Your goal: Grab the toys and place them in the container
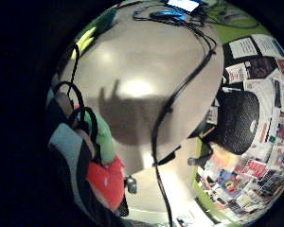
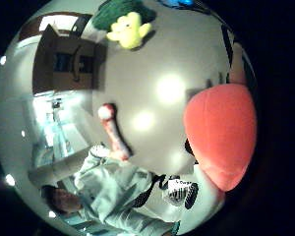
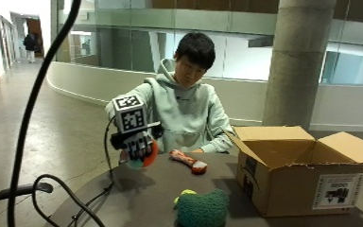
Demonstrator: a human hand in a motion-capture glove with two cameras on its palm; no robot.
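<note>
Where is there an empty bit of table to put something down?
Bare table lies under the gloved right hand holding the red toy, between the bone toy and green plush. It is crowded by the cardboard box.

The outside camera faced the person across the bench (image 3: 169,189), while both palm cameras looked down at it from close above.

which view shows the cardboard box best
The outside view: the cardboard box stands on the table with its flaps open, seen whole. The thumb side palm view shows it small and dark; the little finger side view misses it.
</note>
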